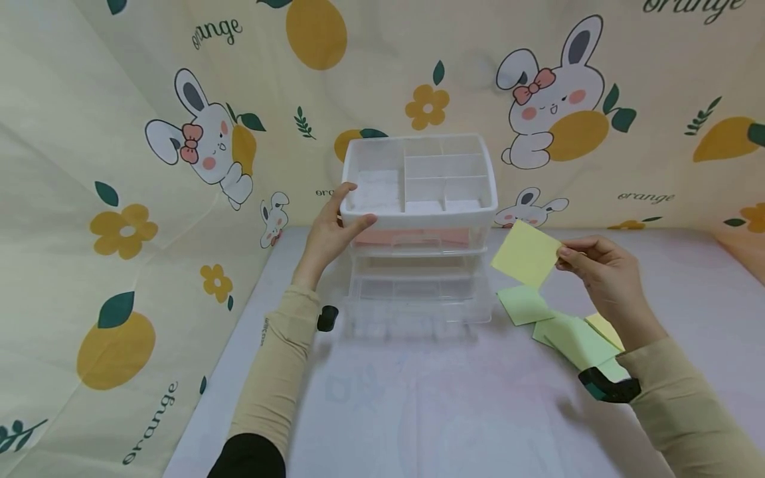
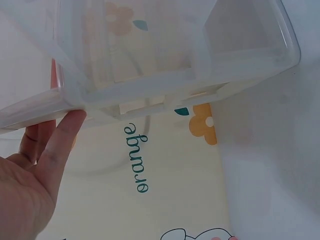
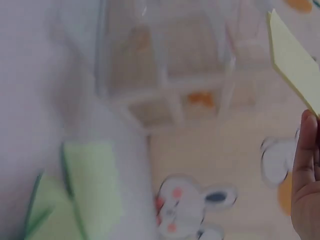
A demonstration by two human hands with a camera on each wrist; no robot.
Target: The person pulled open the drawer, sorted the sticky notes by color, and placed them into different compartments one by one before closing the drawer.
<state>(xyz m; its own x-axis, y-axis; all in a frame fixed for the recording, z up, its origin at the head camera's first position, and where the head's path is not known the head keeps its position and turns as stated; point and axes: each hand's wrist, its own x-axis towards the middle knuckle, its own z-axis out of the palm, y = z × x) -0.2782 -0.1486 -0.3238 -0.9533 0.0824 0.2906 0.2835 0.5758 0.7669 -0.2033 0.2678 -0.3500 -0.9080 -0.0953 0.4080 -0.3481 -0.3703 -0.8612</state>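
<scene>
A small storage box [image 1: 418,216] with a white, divided tray top and clear drawers stands at the back of the table. My left hand [image 1: 331,232] grips its top left corner, the thumb on the front and a finger over the rim. Something pink [image 1: 412,237] shows in the top drawer; the lower drawers [image 1: 421,299] jut out toward me. In my right hand [image 1: 606,275] a thin pad of yellow sticky notes [image 1: 526,253] is pinched by one corner, raised right of the box. The right wrist view shows the edge of the yellow pad [image 3: 295,62].
Several green sticky note pads [image 1: 574,338] lie overlapping on the table below my right hand, with another yellow pad [image 1: 605,330] among them. A cloth backdrop [image 1: 382,86] printed with rabbits and oranges hangs behind the box and along the left side.
</scene>
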